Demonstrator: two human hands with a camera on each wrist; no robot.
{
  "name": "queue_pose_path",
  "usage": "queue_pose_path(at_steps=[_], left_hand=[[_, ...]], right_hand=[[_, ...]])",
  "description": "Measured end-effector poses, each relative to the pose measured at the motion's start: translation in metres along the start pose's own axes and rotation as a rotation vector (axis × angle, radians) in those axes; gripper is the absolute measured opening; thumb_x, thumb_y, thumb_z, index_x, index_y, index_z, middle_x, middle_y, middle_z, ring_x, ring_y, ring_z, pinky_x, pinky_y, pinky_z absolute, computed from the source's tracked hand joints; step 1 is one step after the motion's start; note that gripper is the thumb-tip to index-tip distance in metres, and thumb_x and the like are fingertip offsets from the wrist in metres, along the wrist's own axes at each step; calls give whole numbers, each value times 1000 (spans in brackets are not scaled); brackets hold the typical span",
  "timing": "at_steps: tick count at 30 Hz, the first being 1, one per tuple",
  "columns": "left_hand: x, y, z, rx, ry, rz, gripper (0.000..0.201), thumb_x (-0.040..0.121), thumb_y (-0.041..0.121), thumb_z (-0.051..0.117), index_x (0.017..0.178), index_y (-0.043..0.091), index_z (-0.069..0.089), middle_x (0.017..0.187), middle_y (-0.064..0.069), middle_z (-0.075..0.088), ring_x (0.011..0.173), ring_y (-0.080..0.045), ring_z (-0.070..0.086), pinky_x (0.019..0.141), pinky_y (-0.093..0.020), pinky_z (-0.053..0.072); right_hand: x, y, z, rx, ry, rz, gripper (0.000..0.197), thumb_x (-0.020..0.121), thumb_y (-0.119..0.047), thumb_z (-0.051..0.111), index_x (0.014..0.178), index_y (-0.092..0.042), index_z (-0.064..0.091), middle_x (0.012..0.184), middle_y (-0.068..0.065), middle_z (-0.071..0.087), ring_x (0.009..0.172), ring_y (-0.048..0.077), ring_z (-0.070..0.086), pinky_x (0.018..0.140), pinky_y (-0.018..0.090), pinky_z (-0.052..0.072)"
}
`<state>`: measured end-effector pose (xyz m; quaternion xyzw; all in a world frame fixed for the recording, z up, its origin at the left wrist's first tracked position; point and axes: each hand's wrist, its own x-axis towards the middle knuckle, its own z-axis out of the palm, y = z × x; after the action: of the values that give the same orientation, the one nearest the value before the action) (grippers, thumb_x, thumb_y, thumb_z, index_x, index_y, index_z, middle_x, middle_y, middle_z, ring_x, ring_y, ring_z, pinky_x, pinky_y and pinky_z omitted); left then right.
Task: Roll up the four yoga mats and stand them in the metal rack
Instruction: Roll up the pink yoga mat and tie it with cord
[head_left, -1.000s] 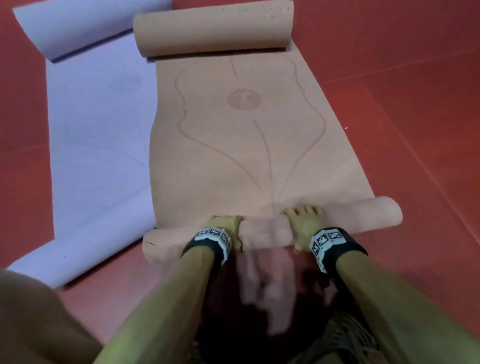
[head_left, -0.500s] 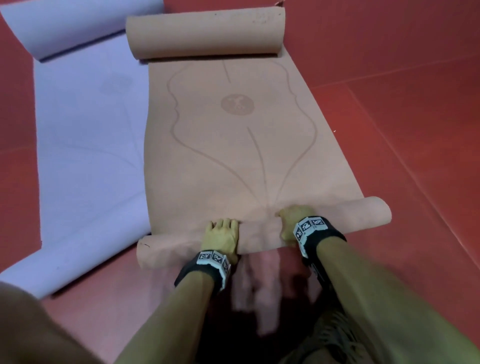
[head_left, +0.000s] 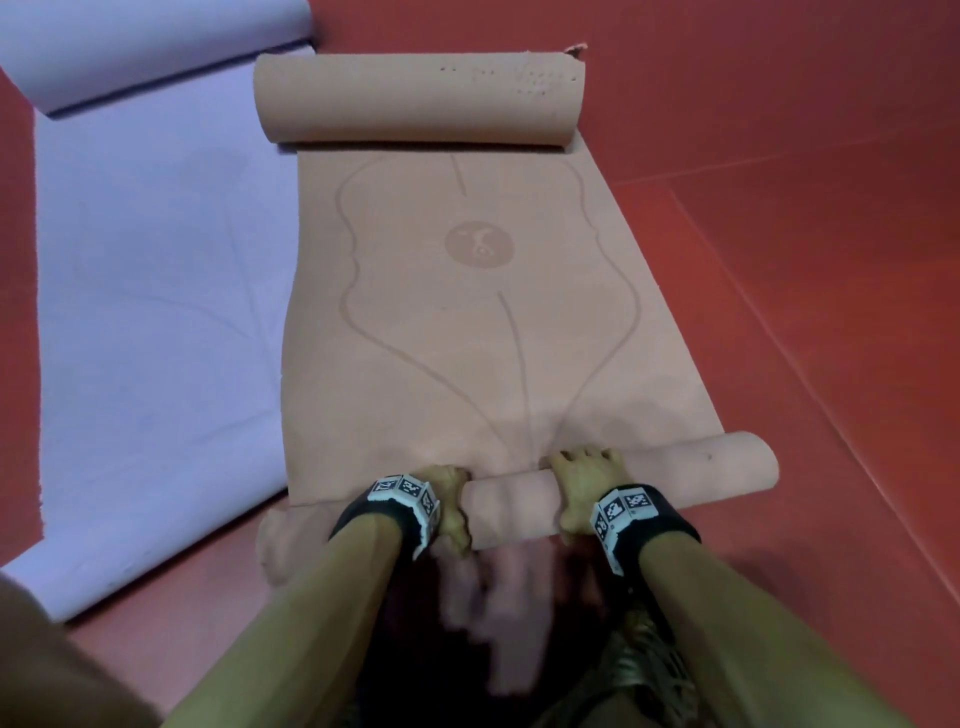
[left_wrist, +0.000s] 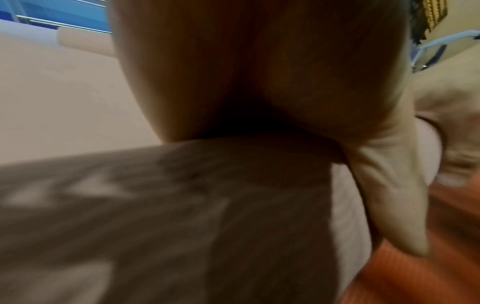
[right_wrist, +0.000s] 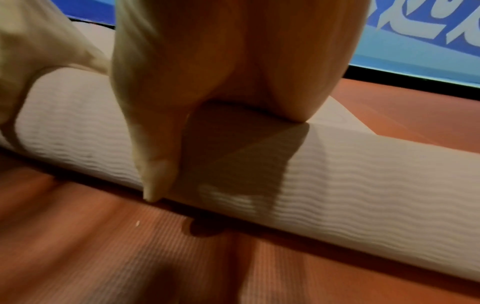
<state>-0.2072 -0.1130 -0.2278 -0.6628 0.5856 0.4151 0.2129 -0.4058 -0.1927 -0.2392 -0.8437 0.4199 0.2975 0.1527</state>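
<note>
A red padded floor (head_left: 805, 312) fills the room, with a blue wall banner (right_wrist: 415, 41) low at its far edge in the right wrist view, and on it lie two of the mats side by side: a lavender yoga mat (head_left: 156, 312) to the left, curled at both ends, and a peach yoga mat (head_left: 467, 322) under the person. The left hand (head_left: 447, 499) and right hand (head_left: 582, 483) both sit on the near roll (head_left: 717, 467) of the peach mat, close together near its middle; the right grip is wrapped over the roll, fingers draped across its top and the thumb tucked down its near side against the floor, and the left grip reads the same, thumb hooked down the roll's side in the left wrist view, though its fingers are mostly hidden behind the wristband. Compared with a second ago the roll has travelled forward, swallowing more of the printed line pattern, and it looks slightly fatter; half a second ago the left hand lay flatter on top, and it has since curled down over the roll. I judge this as mid-roll, with the flat stretch ahead and the far curl (head_left: 415, 104) left to take in. The roll's left end sits nearer the person than its right, so it may be winding skewed. No metal rack for certain in view; thin metal rails (left_wrist: 64, 22) show in the left wrist picture, too small to name
</note>
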Motion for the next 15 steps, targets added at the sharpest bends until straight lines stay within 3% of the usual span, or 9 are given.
queue_pose_path(at_steps=[3, 5, 8, 10, 13, 15], left_hand=[[0, -1, 14, 52, 193, 14, 101, 53, 50, 85, 139, 24, 38, 137, -3, 44, 122, -24, 49, 100, -34, 41], [2, 5, 32, 146, 304, -14, 103, 56, 52, 82, 141, 19, 33, 135, -4, 41, 123, -25, 44, 101, -38, 35], [-2, 16, 52, 190, 449, -62, 87, 67, 41, 77, 138, 15, 33, 132, -5, 44, 120, -27, 44, 98, -40, 34], [2, 15, 50, 181, 439, -64, 84, 67, 37, 76, 137, 17, 35, 132, -5, 44, 121, -26, 44, 99, -40, 34], [19, 5, 26, 103, 310, -45, 89, 58, 41, 81, 136, 26, 42, 133, 0, 51, 122, -20, 52, 103, -37, 41], [27, 0, 13, 90, 229, -50, 86, 48, 49, 84, 127, 37, 51, 128, 6, 59, 115, -14, 60, 97, -31, 49]], right_hand=[[10, -1, -17, 64, -90, 48, 90, 51, -30, 84, 134, -32, 49, 127, -4, 60, 118, 23, 54, 94, 36, 31], [17, -1, -25, 90, -162, 64, 100, 43, -27, 87, 136, -31, 50, 129, -2, 61, 117, 24, 57, 94, 37, 33], [21, -5, -24, 92, -174, 60, 108, 44, -26, 88, 142, -30, 44, 137, 1, 57, 124, 26, 53, 100, 38, 36], [19, -6, -19, 50, -114, 53, 107, 47, -29, 86, 144, -31, 40, 142, 0, 50, 129, 26, 45, 104, 40, 31], [12, -9, -10, -9, -14, -2, 104, 55, -39, 83, 145, -30, 32, 145, 1, 40, 133, 26, 36, 109, 41, 24], [9, -12, -3, -57, 61, -35, 105, 56, -44, 84, 144, -26, 30, 141, 5, 41, 130, 27, 38, 108, 42, 24]])
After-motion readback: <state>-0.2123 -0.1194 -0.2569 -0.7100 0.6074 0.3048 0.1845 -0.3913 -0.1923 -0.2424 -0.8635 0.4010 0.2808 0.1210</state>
